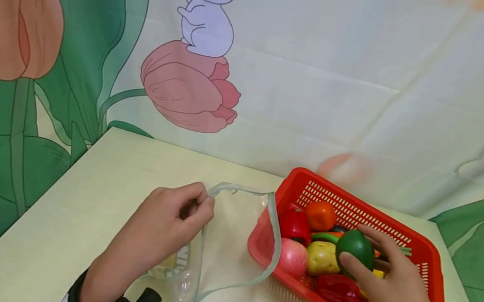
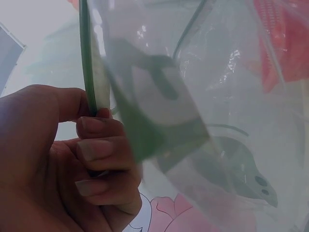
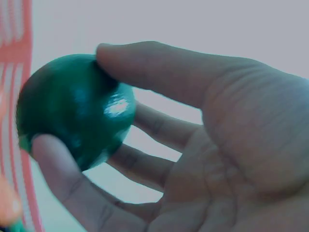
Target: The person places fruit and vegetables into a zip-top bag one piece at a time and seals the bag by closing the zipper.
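Note:
My left hand (image 1: pixel 161 222) pinches the green-edged rim of a clear zip bag (image 1: pixel 277 250) between thumb and fingers. The bag's mouth stands wide, its right side overlapping the basket in the head view. A white slider sits at the lower corner of the zip. In the left wrist view, green printing shows on the clear plastic (image 2: pixel 231 164). My right hand (image 1: pixel 399 294) grips a glossy dark green round fruit (image 1: pixel 354 252), thumb on one side and fingers curled round the other. The fruit is over the red basket (image 1: pixel 305 295).
Inside the basket lie a tomato (image 1: pixel 320 215), red peppers (image 1: pixel 340 294), a pink apple (image 1: pixel 293 258), a yellow potato (image 1: pixel 322 257) and other produce. The pale table (image 1: pixel 47 226) meets a printed cloth backdrop (image 1: pixel 309 77) at its back edge.

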The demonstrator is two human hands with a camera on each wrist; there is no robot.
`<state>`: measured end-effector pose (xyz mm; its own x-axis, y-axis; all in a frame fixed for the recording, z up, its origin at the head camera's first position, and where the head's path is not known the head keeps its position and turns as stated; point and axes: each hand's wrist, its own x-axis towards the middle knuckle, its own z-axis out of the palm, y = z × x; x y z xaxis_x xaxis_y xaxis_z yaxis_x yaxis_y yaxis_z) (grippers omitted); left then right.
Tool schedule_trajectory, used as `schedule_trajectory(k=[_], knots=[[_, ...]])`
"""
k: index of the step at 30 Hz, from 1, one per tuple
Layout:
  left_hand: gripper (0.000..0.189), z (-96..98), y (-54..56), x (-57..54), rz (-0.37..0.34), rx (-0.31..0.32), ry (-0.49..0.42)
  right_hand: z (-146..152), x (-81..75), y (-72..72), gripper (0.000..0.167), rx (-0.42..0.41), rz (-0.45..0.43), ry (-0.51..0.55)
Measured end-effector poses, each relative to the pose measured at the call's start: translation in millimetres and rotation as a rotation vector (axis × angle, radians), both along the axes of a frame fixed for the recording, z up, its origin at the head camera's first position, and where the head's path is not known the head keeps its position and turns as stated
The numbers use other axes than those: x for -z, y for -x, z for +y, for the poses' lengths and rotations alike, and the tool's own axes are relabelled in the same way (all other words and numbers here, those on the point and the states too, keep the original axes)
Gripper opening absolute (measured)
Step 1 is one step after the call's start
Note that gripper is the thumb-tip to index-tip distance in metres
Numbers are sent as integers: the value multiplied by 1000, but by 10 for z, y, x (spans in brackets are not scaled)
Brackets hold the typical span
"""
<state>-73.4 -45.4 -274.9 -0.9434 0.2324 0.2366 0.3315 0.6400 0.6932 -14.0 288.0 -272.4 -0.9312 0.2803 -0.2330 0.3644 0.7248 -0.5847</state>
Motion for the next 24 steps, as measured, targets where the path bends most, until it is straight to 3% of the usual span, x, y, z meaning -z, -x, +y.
schedule_trajectory(k=[5,11,14,19,24], knots=[[28,-9,4,7,1,12,-3,-506,-210,-22,76,-13,59,43],[28,-4,-4,10,13,18,-4,-1045,-322,-93,62,-73,42,210],[28,-5,-8,7,22,14,-3,-1234,-260,-55,56,-129,67,253],[28,-13,-12,7,17,23,-4,-1404,-41,68,49,-234,133,237],[27,-24,-12,1,1,36,0,-1518,136,170,51,-324,95,204]])
